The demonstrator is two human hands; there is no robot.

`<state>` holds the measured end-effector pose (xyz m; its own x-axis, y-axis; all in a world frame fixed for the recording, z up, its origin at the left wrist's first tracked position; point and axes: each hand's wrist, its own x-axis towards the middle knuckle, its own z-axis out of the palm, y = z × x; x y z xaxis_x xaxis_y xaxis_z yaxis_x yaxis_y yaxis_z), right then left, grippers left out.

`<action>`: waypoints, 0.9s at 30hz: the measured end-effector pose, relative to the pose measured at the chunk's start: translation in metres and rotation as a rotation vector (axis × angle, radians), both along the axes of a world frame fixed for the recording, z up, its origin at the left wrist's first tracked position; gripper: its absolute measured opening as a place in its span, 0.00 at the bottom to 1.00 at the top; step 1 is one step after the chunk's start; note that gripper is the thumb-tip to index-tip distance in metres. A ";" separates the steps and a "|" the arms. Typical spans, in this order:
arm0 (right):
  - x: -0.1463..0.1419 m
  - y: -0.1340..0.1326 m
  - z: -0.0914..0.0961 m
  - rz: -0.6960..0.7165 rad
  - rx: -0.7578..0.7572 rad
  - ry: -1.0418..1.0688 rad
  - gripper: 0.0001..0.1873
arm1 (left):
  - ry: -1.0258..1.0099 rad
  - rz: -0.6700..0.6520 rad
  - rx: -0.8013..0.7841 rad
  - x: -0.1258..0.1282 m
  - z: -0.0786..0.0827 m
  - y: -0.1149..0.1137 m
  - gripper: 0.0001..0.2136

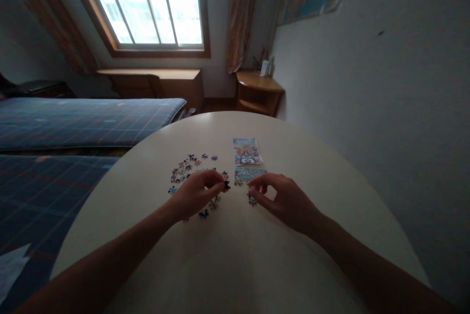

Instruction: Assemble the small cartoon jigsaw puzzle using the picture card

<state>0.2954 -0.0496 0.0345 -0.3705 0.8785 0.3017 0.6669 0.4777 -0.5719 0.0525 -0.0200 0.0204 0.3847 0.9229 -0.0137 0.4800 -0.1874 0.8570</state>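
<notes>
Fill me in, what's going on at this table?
A person is working on a jigsaw at a round white table. The left hand pinches a dark puzzle piece beside the scattered loose pieces. The right hand has its fingertips at a small cluster of pieces; whether it grips one is unclear. Just beyond lie a partly joined strip and a picture card.

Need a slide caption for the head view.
Left hand pinches a dark jigsaw piece, right hand beside it, loose pieces and picture card on a round table.
</notes>
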 end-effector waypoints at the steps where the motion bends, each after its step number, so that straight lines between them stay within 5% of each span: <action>1: -0.004 -0.003 0.000 -0.001 -0.010 0.042 0.08 | -0.061 0.003 -0.048 0.005 -0.001 -0.004 0.09; 7: -0.015 -0.012 -0.002 0.083 -0.176 0.230 0.11 | -0.233 -0.048 -0.209 0.023 -0.004 -0.021 0.09; 11: -0.008 -0.010 0.000 0.165 -0.210 0.210 0.06 | -0.093 -0.121 -0.179 0.023 -0.005 -0.026 0.10; 16: 0.005 -0.003 0.006 0.316 -0.261 -0.068 0.08 | 0.229 -0.175 0.215 0.021 -0.004 -0.029 0.05; 19: 0.014 0.002 0.009 0.369 -0.219 -0.161 0.09 | 0.297 -0.351 0.509 0.024 -0.011 -0.032 0.05; 23: 0.036 0.011 0.013 0.209 -0.256 -0.249 0.06 | 0.320 -0.537 0.743 0.028 -0.024 -0.033 0.07; 27: 0.053 0.015 0.014 0.101 -0.387 -0.344 0.13 | 0.322 -0.544 0.846 0.027 -0.031 -0.031 0.09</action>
<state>0.3488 -0.0344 0.0488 -0.4796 0.8563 -0.1916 0.8088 0.3468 -0.4750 0.0797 -0.0514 -0.0102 0.8421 0.3840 0.3788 0.3335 -0.9226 0.1938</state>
